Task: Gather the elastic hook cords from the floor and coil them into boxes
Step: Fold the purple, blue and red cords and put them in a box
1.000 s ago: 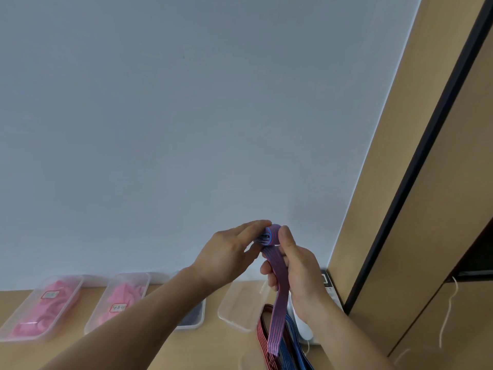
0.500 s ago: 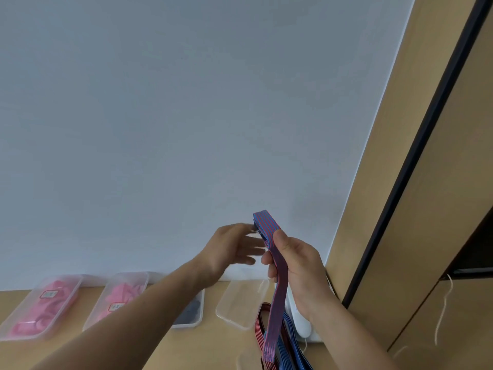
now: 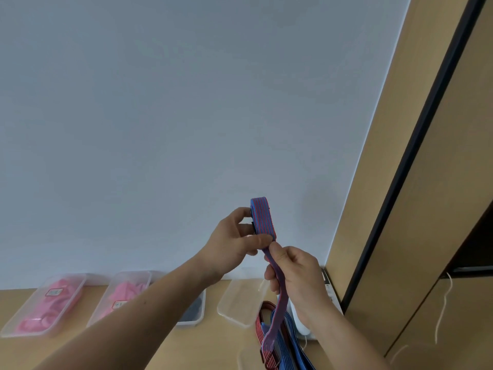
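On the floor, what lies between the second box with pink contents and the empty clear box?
In the head view, another clear box with dark contents lies there, partly hidden by the left forearm.

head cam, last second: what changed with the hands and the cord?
The left hand, off the blue-red cord half a second ago, is back pinching its looped top. The right hand slid down and now pinches the strap just below the loop. Unchanged: the tail hangs down, the boxes stay put.
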Tool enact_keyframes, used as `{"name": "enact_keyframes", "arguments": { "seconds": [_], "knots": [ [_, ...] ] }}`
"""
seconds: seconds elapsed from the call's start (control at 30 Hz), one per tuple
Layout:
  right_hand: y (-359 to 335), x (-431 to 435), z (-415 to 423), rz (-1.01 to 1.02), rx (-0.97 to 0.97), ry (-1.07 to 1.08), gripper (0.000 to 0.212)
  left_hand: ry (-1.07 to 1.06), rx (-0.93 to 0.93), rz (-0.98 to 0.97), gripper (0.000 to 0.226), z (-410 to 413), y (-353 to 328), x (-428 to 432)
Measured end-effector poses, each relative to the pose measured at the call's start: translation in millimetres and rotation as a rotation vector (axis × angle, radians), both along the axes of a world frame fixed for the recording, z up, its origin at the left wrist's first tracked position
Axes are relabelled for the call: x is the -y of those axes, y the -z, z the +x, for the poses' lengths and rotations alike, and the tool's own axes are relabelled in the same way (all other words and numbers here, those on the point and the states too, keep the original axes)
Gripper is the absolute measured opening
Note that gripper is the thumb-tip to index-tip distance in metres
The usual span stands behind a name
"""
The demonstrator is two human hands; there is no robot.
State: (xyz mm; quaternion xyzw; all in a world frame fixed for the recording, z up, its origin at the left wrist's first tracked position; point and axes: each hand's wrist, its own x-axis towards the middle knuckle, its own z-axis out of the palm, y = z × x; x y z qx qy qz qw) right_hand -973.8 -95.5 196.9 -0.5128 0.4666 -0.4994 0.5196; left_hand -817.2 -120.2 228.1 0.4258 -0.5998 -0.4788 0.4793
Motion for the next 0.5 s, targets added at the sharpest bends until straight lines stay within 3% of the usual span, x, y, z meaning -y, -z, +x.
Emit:
{"name": "enact_keyframes", "arguments": {
  "seconds": [0.27, 0.37, 0.5],
  "knots": [
    [-9, -5, 0, -0.013, 0.057, -0.008, 0.067, -0.151, 0.467, -0.493, 0.042, 1, 22, -4],
    [-10, -5, -1, 0.015, 0.058, 0.003, 0.082, -0.175, 0.621, -0.616, 0.045, 1, 25, -5],
    [-14, -7, -1, 0.075, 0.083, -0.014, 0.085, -0.204, 0.736, -0.769, 0.055, 2, 28, -7]
  ]
}}
